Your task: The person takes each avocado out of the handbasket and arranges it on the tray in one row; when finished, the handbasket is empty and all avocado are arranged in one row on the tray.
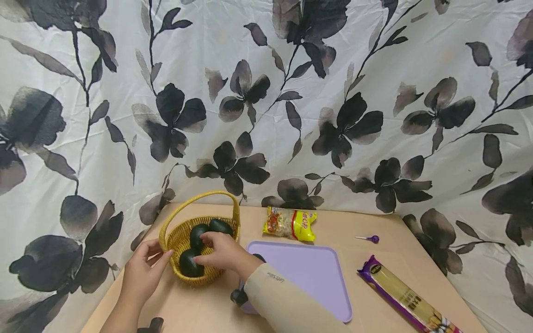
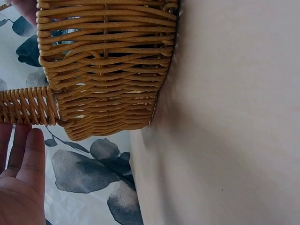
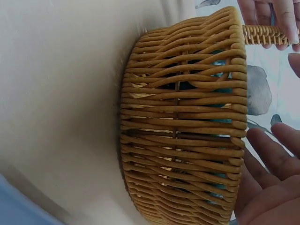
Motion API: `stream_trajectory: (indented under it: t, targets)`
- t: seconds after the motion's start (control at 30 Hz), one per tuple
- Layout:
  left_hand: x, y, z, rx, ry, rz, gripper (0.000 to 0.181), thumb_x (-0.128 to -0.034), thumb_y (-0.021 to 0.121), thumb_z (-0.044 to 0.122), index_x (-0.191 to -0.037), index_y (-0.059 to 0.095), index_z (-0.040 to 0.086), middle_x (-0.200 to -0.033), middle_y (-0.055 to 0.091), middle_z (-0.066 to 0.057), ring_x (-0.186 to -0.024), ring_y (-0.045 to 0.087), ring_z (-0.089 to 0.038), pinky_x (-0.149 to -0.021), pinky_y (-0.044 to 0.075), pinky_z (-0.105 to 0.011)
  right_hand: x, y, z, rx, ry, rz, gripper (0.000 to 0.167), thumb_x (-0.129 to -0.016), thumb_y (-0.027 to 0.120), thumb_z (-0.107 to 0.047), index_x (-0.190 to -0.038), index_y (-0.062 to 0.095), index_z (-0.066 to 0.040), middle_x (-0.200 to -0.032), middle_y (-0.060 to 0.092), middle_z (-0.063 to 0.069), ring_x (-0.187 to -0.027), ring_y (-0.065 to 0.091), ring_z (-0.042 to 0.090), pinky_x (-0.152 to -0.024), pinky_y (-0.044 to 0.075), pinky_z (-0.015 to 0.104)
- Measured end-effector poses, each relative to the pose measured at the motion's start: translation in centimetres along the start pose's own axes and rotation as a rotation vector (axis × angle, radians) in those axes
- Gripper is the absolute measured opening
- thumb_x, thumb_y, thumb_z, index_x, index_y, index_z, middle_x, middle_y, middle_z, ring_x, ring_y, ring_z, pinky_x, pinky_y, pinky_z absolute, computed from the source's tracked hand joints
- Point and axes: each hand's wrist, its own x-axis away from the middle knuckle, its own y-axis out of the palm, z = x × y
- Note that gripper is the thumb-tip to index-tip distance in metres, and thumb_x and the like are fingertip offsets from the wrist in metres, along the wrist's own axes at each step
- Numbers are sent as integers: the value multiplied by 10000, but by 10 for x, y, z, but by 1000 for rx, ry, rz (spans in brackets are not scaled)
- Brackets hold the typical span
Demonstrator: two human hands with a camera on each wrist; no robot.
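A yellow wicker basket (image 1: pixel 199 277) holds three dark green, avocado-like fruits, the lowest (image 1: pixel 190 263) near the front rim. My left hand (image 1: pixel 141 273) is at the basket's left side, thumb and fingers pinching the base of the arched handle (image 3: pixel 265 35). Over the basket's right side reaches my right hand (image 1: pixel 225 252), its fingers at the middle fruit (image 1: pixel 199 237) and its thumb at the lowest one. The right wrist view shows that right hand (image 3: pixel 274 183) beside the rim with fingers loosely extended. Its contact with the fruits is partly hidden.
Right of the basket lies a lavender tray (image 1: pixel 308 273), partly under my right sleeve. A yellow and clear food packet (image 1: pixel 289 223) is behind it. Farther right are a purple lollipop (image 1: pixel 375 239) and a long purple-edged package (image 1: pixel 405 296). Floral cloth hangs behind the table.
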Motion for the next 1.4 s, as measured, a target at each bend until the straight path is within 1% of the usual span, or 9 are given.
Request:
stream_trajectory:
  t: [0.3, 0.43, 0.53, 0.7, 0.83, 0.97, 1.07, 1.2, 1.4]
  targets:
    - [1, 3, 0, 4, -6, 6, 372, -927, 779, 134, -1244, 613, 34, -1201, 664, -123, -1047, 554, 120, -876, 502, 7, -6, 6, 1, 78, 9, -46, 686, -829, 838, -468, -1412, 600, -195, -1310, 674, -84, -1199, 621, 67, -1010, 556, 226]
    - [2, 4, 3, 7, -1, 2, 375, -919, 788, 128, -1242, 620, 36, -1192, 664, -132, -1082, 652, -54, -867, 504, 7, -8, 8, -3, 111, 10, -74, 697, -821, 852, -450, -1417, 595, -198, -1321, 672, -70, -1191, 617, 48, -1007, 550, 210]
    - [3, 4, 2, 2, 4, 4, 379, -916, 792, 131, -1242, 622, 41, -1191, 667, -124, -1084, 663, -103, -865, 507, 4, -10, 12, -5, 124, 15, -101, 705, -814, 862, -434, -1422, 590, -201, -1321, 672, -51, -1162, 629, 56, -984, 560, 208]
    - [5, -1, -1, -31, 3, 15, 376, -918, 792, 142, -1237, 616, 50, -1196, 673, -102, -1027, 500, 195, -863, 505, 8, -17, 21, -9, 163, 3, -141, 729, -801, 872, -437, -1430, 583, -208, -1308, 676, -55, -1141, 629, 36, -982, 560, 197]
    - [3, -3, -1, -29, 10, 17, 379, -923, 787, 143, -1244, 613, 41, -1205, 668, -102, -1031, 487, 204, -864, 503, 10, -22, 25, -12, 185, 3, -157, 748, -792, 884, -426, -1440, 576, -214, -1320, 667, -80, -1163, 620, 27, -1009, 552, 204]
    - [2, -2, 1, -24, 7, 17, 378, -922, 785, 128, -1247, 614, 40, -1203, 667, -102, -1058, 569, 91, -869, 514, -3, -25, 28, -14, 210, 12, -177, 744, -791, 886, -428, -1437, 581, -221, -1330, 657, -104, -1169, 615, 25, -1010, 559, 218]
    - [2, -1, 1, -25, 4, 14, 373, -921, 783, 114, -1244, 612, 40, -1202, 664, -112, -1087, 650, -82, -871, 520, -11, -26, 31, -14, 231, 25, -184, 729, -788, 887, -432, -1423, 596, -225, -1323, 659, -117, -1159, 619, 23, -999, 565, 219]
    - [1, 0, 1, -28, 3, 11, 369, -926, 777, 117, -1244, 608, 36, -1202, 654, -117, -1126, 666, -282, -867, 510, 2, -28, 34, -14, 259, 33, -171, 714, -772, 904, -421, -1399, 619, -233, -1295, 672, -128, -1141, 629, 23, -989, 563, 208]
    - [-1, 1, 1, -25, 12, 14, 375, -922, 779, 105, -1244, 605, 25, -1200, 654, -140, -1128, 668, -302, -880, 523, -17, -30, 36, -15, 306, 50, -158, 719, -759, 911, -434, -1391, 622, -253, -1275, 679, -136, -1124, 637, 33, -990, 568, 222]
